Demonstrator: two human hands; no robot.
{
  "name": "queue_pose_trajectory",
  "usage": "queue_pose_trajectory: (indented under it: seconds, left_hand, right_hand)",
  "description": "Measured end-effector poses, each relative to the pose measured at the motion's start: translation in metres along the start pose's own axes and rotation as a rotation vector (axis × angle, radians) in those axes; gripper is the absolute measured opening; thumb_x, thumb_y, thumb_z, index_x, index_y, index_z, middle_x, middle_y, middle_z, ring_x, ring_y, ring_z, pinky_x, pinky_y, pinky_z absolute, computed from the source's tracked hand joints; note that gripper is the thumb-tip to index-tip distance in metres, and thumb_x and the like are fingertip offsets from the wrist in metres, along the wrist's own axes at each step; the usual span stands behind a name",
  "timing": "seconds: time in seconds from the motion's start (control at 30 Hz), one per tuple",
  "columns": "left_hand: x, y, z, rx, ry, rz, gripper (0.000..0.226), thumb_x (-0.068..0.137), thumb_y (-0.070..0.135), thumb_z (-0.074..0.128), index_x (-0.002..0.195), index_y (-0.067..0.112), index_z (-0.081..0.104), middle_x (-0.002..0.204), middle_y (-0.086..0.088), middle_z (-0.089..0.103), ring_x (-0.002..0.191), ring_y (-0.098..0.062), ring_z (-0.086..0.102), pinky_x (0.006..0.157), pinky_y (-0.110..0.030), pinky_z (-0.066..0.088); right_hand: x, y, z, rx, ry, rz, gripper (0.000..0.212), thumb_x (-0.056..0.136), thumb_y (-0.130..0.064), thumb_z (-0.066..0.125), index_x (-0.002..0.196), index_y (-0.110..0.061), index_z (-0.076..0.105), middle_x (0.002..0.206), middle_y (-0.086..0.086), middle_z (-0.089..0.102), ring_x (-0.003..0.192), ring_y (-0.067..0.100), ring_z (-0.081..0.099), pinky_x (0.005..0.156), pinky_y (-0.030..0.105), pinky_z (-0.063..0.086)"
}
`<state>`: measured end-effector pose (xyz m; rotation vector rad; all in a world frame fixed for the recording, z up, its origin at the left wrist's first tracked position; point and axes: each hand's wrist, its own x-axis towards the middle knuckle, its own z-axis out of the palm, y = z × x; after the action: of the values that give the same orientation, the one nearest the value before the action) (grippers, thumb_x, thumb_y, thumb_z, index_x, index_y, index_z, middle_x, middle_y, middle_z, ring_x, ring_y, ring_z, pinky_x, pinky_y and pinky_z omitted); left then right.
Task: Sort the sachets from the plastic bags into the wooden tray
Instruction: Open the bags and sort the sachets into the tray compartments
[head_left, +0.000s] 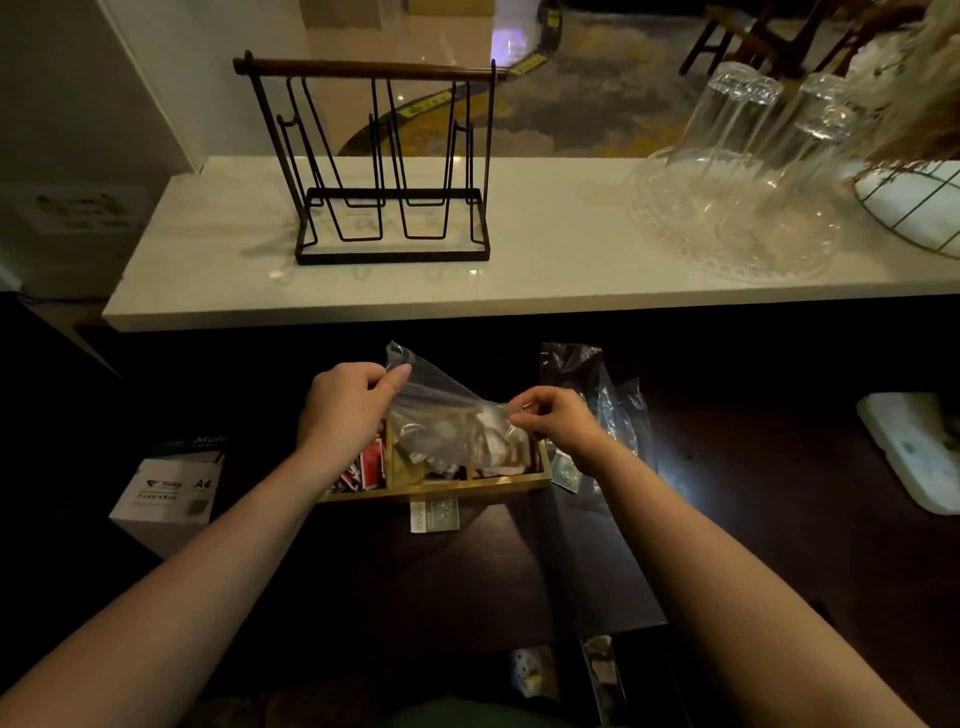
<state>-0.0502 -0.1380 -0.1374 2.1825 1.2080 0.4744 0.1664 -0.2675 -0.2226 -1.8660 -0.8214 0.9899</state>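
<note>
A clear plastic bag (441, 410) hangs stretched over the wooden tray (441, 491). My left hand (345, 402) pinches its upper left corner and my right hand (556, 421) pinches its lower right edge. Red sachets (366, 465) fill the tray's left compartment, and brown and white sachets show through the bag in the middle and right compartments. A pale green sachet (434, 514) lies on the dark table in front of the tray. Another green sachet (566, 470) lies at the tray's right end.
More clear plastic bags (597, 395) lie right of the tray. A box of A4 paper (169, 491) stands at the left. A white object (914, 449) sits at far right. The marble ledge (545, 270) behind holds a black wire rack (384, 166) and upturned glasses (743, 166).
</note>
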Motion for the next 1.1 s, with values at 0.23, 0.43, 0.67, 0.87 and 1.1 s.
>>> queue_pose_trajectory:
  seconds: [0.23, 0.43, 0.67, 0.87, 1.1]
  left_hand:
    - [0.003, 0.013, -0.005, -0.004, 0.004, 0.023, 0.053, 0.092, 0.045, 0.050, 0.058, 0.004, 0.052, 0.055, -0.014, 0.061, 0.051, -0.023, 0.062, 0.059, -0.041, 0.051]
    - [0.003, 0.020, -0.012, -0.027, 0.010, 0.065, 0.051, 0.092, 0.043, 0.052, 0.062, 0.001, 0.056, 0.056, -0.016, 0.062, 0.053, -0.026, 0.062, 0.063, -0.046, 0.053]
    - [0.004, 0.009, -0.016, -0.111, 0.042, 0.119, 0.039, 0.090, 0.040, 0.054, 0.067, 0.009, 0.060, 0.078, -0.004, 0.051, 0.070, -0.025, 0.061, 0.063, -0.052, 0.055]
    - [-0.002, -0.001, -0.015, -0.160, 0.068, 0.095, 0.034, 0.095, 0.030, 0.048, 0.071, 0.008, 0.057, 0.076, -0.007, 0.057, 0.066, -0.025, 0.061, 0.062, -0.053, 0.055]
    - [-0.014, -0.021, -0.009, -0.231, 0.049, -0.045, 0.030, 0.098, 0.025, 0.043, 0.083, 0.013, 0.066, 0.070, 0.001, 0.064, 0.053, -0.012, 0.063, 0.051, -0.035, 0.054]
  right_hand:
    - [-0.001, -0.004, -0.003, 0.054, 0.017, 0.004, 0.010, 0.083, -0.003, 0.066, 0.083, -0.012, 0.068, 0.069, 0.003, 0.058, 0.065, 0.015, 0.054, 0.060, 0.026, 0.048]
    - [-0.005, -0.011, -0.009, 0.096, 0.039, -0.026, 0.007, 0.084, -0.001, 0.065, 0.086, -0.007, 0.067, 0.071, 0.008, 0.058, 0.063, 0.014, 0.053, 0.053, 0.017, 0.046]
    - [-0.010, -0.016, -0.015, 0.094, 0.061, -0.064, 0.008, 0.084, -0.005, 0.065, 0.082, -0.012, 0.067, 0.067, 0.000, 0.057, 0.058, 0.007, 0.053, 0.055, 0.018, 0.047]
    - [-0.015, -0.029, -0.021, 0.145, 0.070, -0.104, 0.007, 0.084, -0.009, 0.067, 0.082, -0.016, 0.067, 0.072, 0.000, 0.058, 0.065, 0.008, 0.054, 0.058, 0.020, 0.045]
    - [-0.025, -0.039, -0.025, 0.191, 0.031, -0.114, 0.009, 0.085, -0.007, 0.064, 0.083, -0.016, 0.066, 0.075, 0.000, 0.061, 0.066, 0.007, 0.056, 0.058, 0.020, 0.047]
